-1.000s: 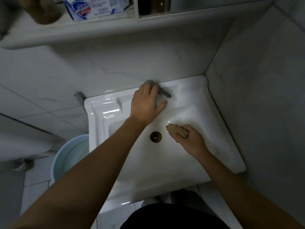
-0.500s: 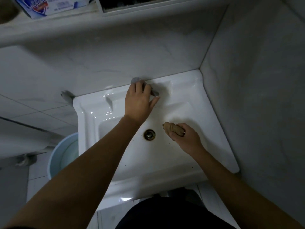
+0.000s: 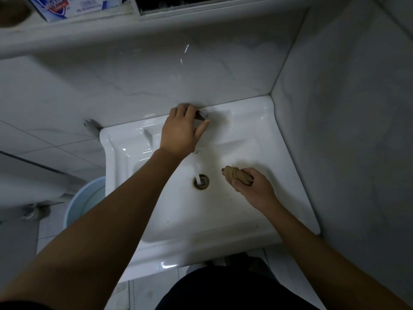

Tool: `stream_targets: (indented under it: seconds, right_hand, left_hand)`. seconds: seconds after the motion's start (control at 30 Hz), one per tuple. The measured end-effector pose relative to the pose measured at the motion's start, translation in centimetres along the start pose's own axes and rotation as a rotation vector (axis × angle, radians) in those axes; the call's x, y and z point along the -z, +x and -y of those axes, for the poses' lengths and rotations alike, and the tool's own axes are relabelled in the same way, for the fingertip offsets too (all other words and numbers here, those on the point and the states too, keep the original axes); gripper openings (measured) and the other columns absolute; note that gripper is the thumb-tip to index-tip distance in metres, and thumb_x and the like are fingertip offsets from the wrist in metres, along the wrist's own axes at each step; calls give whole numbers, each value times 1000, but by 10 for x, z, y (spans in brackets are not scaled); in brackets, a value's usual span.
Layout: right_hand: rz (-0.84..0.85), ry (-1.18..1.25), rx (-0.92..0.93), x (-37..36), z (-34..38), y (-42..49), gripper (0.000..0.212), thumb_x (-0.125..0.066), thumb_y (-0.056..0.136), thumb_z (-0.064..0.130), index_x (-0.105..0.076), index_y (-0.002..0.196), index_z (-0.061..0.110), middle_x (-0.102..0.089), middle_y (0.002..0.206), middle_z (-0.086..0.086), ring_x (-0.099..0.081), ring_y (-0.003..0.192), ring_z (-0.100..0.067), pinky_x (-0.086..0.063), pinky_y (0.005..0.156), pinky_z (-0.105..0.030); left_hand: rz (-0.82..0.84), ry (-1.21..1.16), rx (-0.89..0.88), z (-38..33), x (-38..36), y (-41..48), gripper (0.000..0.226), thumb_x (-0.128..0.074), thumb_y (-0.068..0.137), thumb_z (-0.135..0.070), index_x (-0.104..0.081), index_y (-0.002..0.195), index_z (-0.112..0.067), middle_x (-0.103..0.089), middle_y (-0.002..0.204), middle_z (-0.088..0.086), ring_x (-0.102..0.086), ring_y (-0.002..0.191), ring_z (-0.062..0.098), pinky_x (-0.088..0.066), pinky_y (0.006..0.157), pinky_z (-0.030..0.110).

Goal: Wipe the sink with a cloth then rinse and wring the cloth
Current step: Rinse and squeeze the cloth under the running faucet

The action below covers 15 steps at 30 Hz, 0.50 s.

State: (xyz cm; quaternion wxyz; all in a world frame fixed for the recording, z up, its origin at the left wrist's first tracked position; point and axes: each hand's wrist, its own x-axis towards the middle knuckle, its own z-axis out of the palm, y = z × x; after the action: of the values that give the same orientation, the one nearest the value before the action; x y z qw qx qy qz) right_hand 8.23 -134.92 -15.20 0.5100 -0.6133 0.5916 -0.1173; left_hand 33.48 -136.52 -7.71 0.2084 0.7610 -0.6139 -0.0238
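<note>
A white ceramic sink (image 3: 268,135) fills the corner, with brown specks in its basin. My left hand (image 3: 182,130) grips the metal tap (image 3: 202,115) at the sink's back rim. A stream of water (image 3: 197,173) falls from the tap into the round drain (image 3: 201,182). My right hand (image 3: 254,186) is closed around a bunched brown cloth (image 3: 234,174), held over the basin just right of the drain and apart from the stream.
Marble-look walls close in behind and on the right. A ledge above carries a soap box (image 3: 67,7). A light blue bucket (image 3: 82,202) stands on the floor left of the sink, beside a grey pipe (image 3: 22,184).
Water now runs from the tap into the drain; no stream was visible before. My left hand stays on the tap, and my right hand keeps the cloth beside the drain.
</note>
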Motion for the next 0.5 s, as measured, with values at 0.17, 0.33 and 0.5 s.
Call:
stream_targets:
  seconds: [0.17,0.33,0.5]
  right_hand:
    - [39,14,-7,-8,5,4,38,-65,64,53,-61,96,32,-72,86,9,-70,80,-12,-58,74,-36]
    - [115,66,-32,-32,15,19,22,-69,79,32,-54,79,16,-62,62,6,-58,52,-8,-46,53,-26]
    - [216,141,-145,-69,28,46,10,-65,93,25,-58,97,20,-65,88,2,-62,75,-9,-51,61,-19]
  left_hand:
    - [-37,-92,-32,8,2,-11,42,-56,97,-40,-59,128,-12,-57,135,8,-54,123,26,-45,104,35]
    - [-214,-231,369,19,-16,-86,35,-57,95,-32,-59,126,-16,-65,126,3,-59,116,21,-47,95,32]
    - [128,-494,766,39,-49,-136,18,-63,93,-39,-70,95,-23,-73,91,-10,-70,88,13,-54,77,30]
